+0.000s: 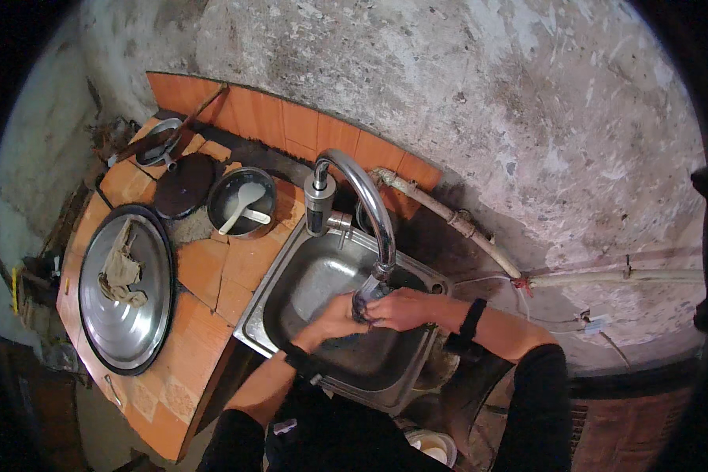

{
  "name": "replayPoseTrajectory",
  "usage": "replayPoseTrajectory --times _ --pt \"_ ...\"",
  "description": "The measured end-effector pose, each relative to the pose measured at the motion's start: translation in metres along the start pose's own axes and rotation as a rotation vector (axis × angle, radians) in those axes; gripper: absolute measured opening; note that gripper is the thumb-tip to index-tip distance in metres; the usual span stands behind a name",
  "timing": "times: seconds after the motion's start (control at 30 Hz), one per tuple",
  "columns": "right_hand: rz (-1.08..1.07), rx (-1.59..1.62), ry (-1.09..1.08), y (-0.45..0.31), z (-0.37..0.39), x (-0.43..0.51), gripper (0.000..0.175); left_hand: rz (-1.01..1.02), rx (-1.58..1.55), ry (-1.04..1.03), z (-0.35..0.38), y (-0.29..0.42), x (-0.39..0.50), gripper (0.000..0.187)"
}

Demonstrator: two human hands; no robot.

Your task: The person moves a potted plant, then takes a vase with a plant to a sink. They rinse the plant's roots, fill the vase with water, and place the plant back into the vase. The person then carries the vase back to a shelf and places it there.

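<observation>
Both my hands are together over the stainless steel sink point(354, 360), just under the spout of the curved chrome faucet point(383, 236). My left hand point(341, 317) grips a small dark object point(360, 308) from the left side. From the right, my right hand point(398, 309) presses its fingers onto the same object. What the object is cannot be told, as the fingers and the spout's end partly cover it. Each wrist wears a black band.
On the orange tiled counter point(200, 336) left of the sink lie a large metal lid point(118, 336) with a crumpled cloth point(121, 268), a dark round lid point(184, 186) and a pot point(212, 206) holding a white rice paddle point(245, 203). A pipe point(460, 224) runs along the wall.
</observation>
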State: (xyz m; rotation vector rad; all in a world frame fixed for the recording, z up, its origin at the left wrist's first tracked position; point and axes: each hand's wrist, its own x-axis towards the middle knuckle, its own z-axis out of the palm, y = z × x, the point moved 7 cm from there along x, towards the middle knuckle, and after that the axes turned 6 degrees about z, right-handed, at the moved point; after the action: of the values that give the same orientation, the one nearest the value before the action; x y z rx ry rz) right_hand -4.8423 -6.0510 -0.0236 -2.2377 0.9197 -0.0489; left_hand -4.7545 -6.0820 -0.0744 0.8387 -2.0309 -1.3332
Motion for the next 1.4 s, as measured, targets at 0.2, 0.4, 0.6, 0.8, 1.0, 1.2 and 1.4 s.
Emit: replayPoseTrajectory --times 0.2,0.4,0.6,0.8,1.0,1.2,1.4 --pt "0.154 -0.185 0.25 0.009 -0.004 0.007 0.023 0.017 -0.068 0.096 -0.013 -0.002 0.001 0.055" --pt "0.092 0.013 0.159 0.003 -0.003 0.0 0.024 0.012 0.115 0.276 0.005 -0.003 -0.014 0.057" --pt "-0.034 0.124 0.463 0.021 -0.058 -0.023 0.017 -0.179 -0.525 -0.193 0.004 -0.018 -0.011 0.034" --pt "0.34 -0.153 0.278 0.03 -0.016 0.023 0.033 -0.026 -0.395 -0.359 0.018 0.003 -0.001 0.04" --pt "0.427 0.834 0.261 0.073 -0.018 0.024 0.016 -0.174 -0.487 -0.125 -0.007 -0.007 -0.007 0.041" --pt "-0.007 1.831 0.179 0.086 -0.028 0.071 0.033 -0.13 -0.414 -0.038 -0.016 0.001 -0.017 0.047" --pt "0.106 1.232 0.46 0.056 -0.053 0.026 0.019 0.0 -0.239 0.139 -0.02 -0.002 -0.03 0.055"
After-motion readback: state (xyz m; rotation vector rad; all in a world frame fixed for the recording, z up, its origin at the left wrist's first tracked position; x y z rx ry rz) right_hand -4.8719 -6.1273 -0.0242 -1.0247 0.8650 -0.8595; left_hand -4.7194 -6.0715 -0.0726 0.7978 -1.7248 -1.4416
